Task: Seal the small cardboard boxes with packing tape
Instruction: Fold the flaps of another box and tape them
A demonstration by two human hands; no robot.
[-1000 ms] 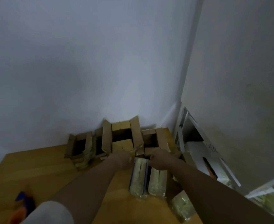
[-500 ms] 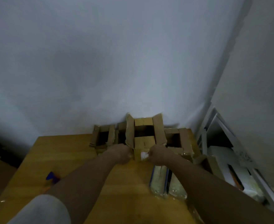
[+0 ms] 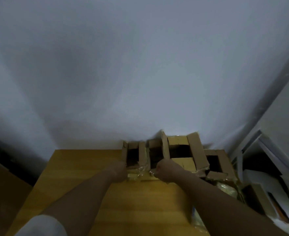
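Several small open cardboard boxes stand in a row against the wall at the far edge of the wooden table [image 3: 82, 169]. My left hand [image 3: 118, 170] grips the left side of the leftmost small box [image 3: 141, 151]. My right hand [image 3: 164, 171], curled into a fist, grips the right side of the second small box [image 3: 154, 143]. Between my hands, the front of these two boxes [image 3: 140, 175] is covered in shiny, wrinkled tape. Both boxes have their top flaps up. No tape roll shows.
A larger open box [image 3: 195, 149] and another open box [image 3: 223, 159] stand to the right. Plastic-wrapped packs [image 3: 226, 189] lie at the table's right edge. A white shelf [image 3: 259, 147] is at the far right, and a brown carton [image 3: 2, 188] sits low on the left.
Both hands have shifted left, from the front of the larger middle box to the two small boxes on the left. The view has swung left too.
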